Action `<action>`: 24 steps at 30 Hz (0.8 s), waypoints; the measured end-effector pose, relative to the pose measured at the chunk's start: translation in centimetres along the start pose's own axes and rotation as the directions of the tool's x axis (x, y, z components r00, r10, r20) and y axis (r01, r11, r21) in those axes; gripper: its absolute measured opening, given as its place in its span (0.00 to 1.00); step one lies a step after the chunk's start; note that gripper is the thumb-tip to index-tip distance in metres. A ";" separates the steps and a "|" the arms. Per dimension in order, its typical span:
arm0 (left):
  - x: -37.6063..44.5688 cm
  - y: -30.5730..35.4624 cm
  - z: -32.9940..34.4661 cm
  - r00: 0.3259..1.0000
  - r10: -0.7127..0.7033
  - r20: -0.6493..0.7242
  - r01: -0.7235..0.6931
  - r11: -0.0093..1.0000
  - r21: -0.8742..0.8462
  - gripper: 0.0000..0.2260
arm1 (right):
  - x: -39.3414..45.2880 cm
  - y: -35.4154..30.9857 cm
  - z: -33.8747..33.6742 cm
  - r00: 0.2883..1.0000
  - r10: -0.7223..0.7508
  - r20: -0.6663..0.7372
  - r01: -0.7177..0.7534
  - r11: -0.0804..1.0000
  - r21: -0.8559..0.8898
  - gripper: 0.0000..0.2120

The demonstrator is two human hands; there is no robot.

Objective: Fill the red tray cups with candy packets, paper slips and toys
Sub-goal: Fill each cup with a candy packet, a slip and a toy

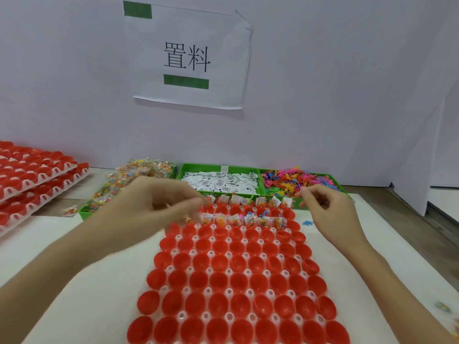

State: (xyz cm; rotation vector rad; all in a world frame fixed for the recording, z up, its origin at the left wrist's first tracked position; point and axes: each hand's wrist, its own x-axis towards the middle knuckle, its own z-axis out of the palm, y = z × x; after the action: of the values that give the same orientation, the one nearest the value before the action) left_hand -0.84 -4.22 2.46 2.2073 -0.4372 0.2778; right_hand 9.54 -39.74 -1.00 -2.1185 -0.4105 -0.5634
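Most cups of the red tray (231, 281) are seen empty; only the two far rows hold candy packets (233, 220). Both hands, left (159, 202) and right (327, 207), are curled there; any hold cannot be told. Supply bins (221, 170) lie beyond.

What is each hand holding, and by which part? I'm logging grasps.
It cannot be told for sure. The left hand is blurred, fingers curled near the filled cups. The right hand has curled fingertips with nothing clearly visible between them.

left hand (159, 202) fingers blurred, hold unclear | tray (231, 289) cut off at bottom edge
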 end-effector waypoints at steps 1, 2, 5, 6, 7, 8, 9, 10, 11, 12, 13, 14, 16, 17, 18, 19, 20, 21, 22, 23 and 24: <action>0.4 -0.8 0.0 0.995 -0.035 -0.097 0.042 0.996 0.072 0.10 | 0.4 0.2 0.4 1.000 0.010 0.015 -0.010 1.000 -0.015 0.09; 1.0 -2.1 0.0 0.970 -0.046 -0.240 0.082 0.986 0.143 0.06 | 0.8 0.5 0.8 0.999 0.020 0.033 -0.019 0.999 -0.033 0.09; 1.7 -5.6 0.3 0.891 -0.093 -0.444 0.270 0.896 0.354 0.02 | 2.1 1.0 2.3 0.996 0.038 0.083 -0.031 0.996 -0.081 0.09; 1.8 -6.4 0.5 0.888 -0.085 -0.451 0.289 0.867 0.405 0.03 | 2.6 1.1 2.8 0.994 0.038 0.100 -0.028 0.995 -0.093 0.10; 1.7 -7.1 0.7 0.890 -0.085 -0.448 0.304 0.843 0.445 0.05 | 3.0 1.0 3.2 0.992 0.037 0.117 -0.024 0.994 -0.108 0.10; 1.6 -7.6 1.0 0.892 -0.068 -0.446 0.300 0.828 0.474 0.06 | 3.5 0.9 3.7 0.990 0.034 0.134 -0.018 0.992 -0.123 0.09; 1.5 -7.9 1.1 0.893 -0.059 -0.446 0.301 0.815 0.495 0.07 | 3.9 0.8 4.1 0.988 0.033 0.148 -0.013 0.991 -0.133 0.09; 1.5 -8.0 1.3 0.894 -0.037 -0.447 0.293 0.803 0.519 0.07 | 4.3 0.7 4.5 0.987 0.031 0.160 -0.009 0.990 -0.140 0.09; 1.5 -8.1 1.3 0.895 -0.027 -0.444 0.291 0.791 0.539 0.06 | 4.7 0.5 4.8 0.985 0.028 0.172 -0.003 0.989 -0.147 0.09; 1.6 -8.2 1.3 0.897 -0.014 -0.442 0.284 0.784 0.552 0.06 | 5.1 0.4 5.2 0.983 0.022 0.183 0.007 0.987 -0.158 0.09; 1.8 -8.1 1.2 0.900 -0.023 -0.435 0.288 0.781 0.555 0.05 | 5.5 0.2 5.5 0.981 0.016 0.195 0.018 0.985 -0.171 0.08; 1.9 -8.0 1.1 0.903 -0.031 -0.428 0.290 0.778 0.557 0.04 | 5.9 0.0 5.8 0.977 0.011 0.211 0.029 0.982 -0.187 0.08; 2.3 -7.9 0.7 0.911 -0.043 -0.410 0.291 0.771 0.566 0.02 | 6.6 -0.2 6.5 0.969 0.003 0.246 0.054 0.973 -0.224 0.08; 2.5 -8.0 0.5 0.915 -0.055 -0.401 0.296 0.765 0.572 0.04 | 7.0 -0.2 6.8 0.966 -0.002 0.260 0.068 0.967 -0.244 0.08; 2.6 -8.0 0.5 0.918 -0.067 -0.390 0.301 0.758 0.578 0.06 | 7.3 -0.2 7.1 0.962 -0.008 0.272 0.083 0.961 -0.265 0.08; 2.8 -8.0 0.3 0.920 -0.088 -0.383 0.315 0.750 0.582 0.07 | 7.7 -0.4 7.4 0.959 -0.013 0.283 0.097 0.953 -0.286 0.08; 2.9 -8.1 0.2 0.920 -0.104 -0.378 0.325 0.742 0.587 0.07 | 8.1 -0.5 7.7 0.955 -0.017 0.296 0.111 0.946 -0.305 0.09; 2.9 -8.1 0.0 0.921 -0.118 -0.372 0.333 0.734 0.592 0.07 | 8.5 -0.7 8.0 0.950 -0.015 0.311 0.120 0.939 -0.321 0.09; 3.0 -8.1 -0.1 0.923 -0.123 -0.366 0.334 0.728 0.598 0.07 | 8.9 -0.9 8.3 0.943 -0.010 0.331 0.129 0.932 -0.338 0.09; 3.0 -8.0 -0.2 0.925 -0.126 -0.358 0.332 0.726 0.603 0.06 | 9.3 -1.1 8.6 0.935 -0.001 0.355 0.138 0.923 -0.360 0.09; 3.0 -8.0 -0.3 0.927 -0.126 -0.352 0.328 0.727 0.603 0.06 | 9.8 -1.3 8.9 0.925 0.009 0.380 0.150 0.910 -0.387 0.09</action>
State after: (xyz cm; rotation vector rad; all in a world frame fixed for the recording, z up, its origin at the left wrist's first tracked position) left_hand 5.14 0.01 -1.99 2.8119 0.1425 0.6954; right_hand 19.31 -30.90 0.57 -2.6410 -0.6310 -0.2962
